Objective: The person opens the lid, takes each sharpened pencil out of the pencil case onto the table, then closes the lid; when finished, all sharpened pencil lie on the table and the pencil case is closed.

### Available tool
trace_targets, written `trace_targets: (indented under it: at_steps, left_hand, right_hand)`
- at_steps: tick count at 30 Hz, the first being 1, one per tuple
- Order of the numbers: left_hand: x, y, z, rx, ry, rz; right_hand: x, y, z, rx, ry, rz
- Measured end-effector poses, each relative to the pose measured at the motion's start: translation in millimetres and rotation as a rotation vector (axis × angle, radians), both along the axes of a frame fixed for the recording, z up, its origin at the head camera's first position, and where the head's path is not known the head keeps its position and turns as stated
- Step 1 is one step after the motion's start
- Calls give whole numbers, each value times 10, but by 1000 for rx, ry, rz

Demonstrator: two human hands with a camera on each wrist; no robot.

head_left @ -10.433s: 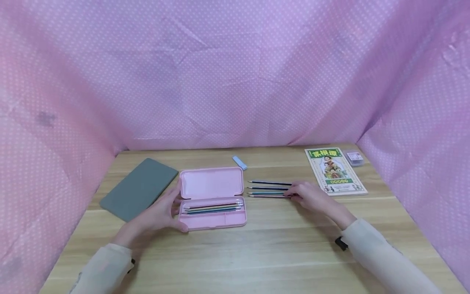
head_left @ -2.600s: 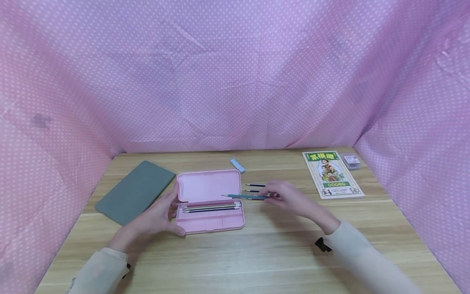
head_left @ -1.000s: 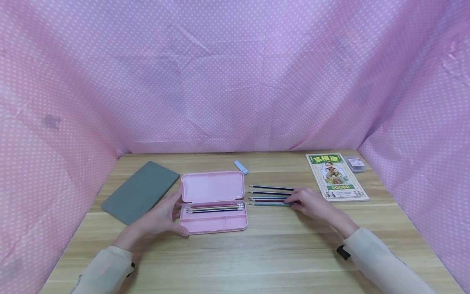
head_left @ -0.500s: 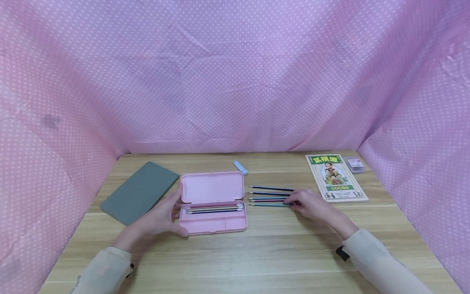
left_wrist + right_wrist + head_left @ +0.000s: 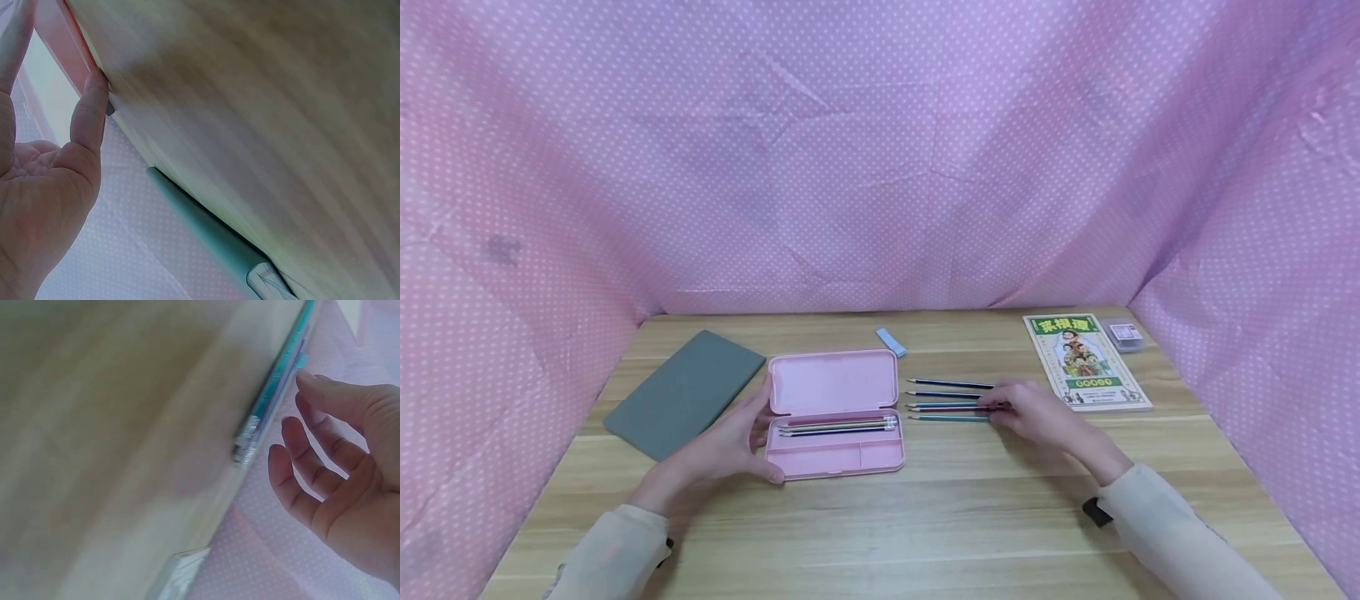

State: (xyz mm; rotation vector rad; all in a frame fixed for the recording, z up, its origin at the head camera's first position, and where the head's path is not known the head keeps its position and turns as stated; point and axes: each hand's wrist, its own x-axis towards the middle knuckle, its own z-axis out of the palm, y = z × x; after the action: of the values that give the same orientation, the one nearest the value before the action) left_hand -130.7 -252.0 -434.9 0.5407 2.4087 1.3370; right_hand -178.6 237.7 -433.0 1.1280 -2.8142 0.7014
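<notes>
Comparing with ten seconds back: the row of loose pencils (image 5: 949, 400) on the table (image 5: 925, 517), right of the pink pencil case (image 5: 835, 412), still counts four, but the teal one now lies nearest, so it has been lifted and set back at the near end. Inside the case, the pencils in the tray (image 5: 837, 427) lie as before, against the hinge side.

Right hand (image 5: 1033, 412): half a second ago its fingertips sat at the eraser end of the teal pencil; now they rest a little farther, by the ends of the middle pencils. Wrist view shows fingers relaxed and spread just off the pencil ends, gripping nothing.

Left hand (image 5: 730, 442): unchanged, open, fingers straight against the case's left end, thumb at its near corner, steadying it.

Judgement: the teal pencil's placement is finished; the hand has released and is moving on along the row.

Unmoved: grey pad (image 5: 685, 392) far left, blue eraser (image 5: 891, 341), booklet (image 5: 1084, 360).
</notes>
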Motion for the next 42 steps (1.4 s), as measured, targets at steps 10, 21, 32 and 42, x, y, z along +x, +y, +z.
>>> trace_targets:
  at_steps: [10,21,32,42]
  left_hand:
    - [1,-1,-39,38,-11,-14]
    - [35,-3,-38,32,-15,-6]
    - [48,-11,-41,8,5,-4]
    - [33,-6,-21,8,12,-4]
  right_hand:
    - [20,-300,219,30,74,3]
    - [8,-906,386,5,87,160]
    - [52,-1449,293,-50,33,274]
    - [45,-1732,195,6,-36,222]
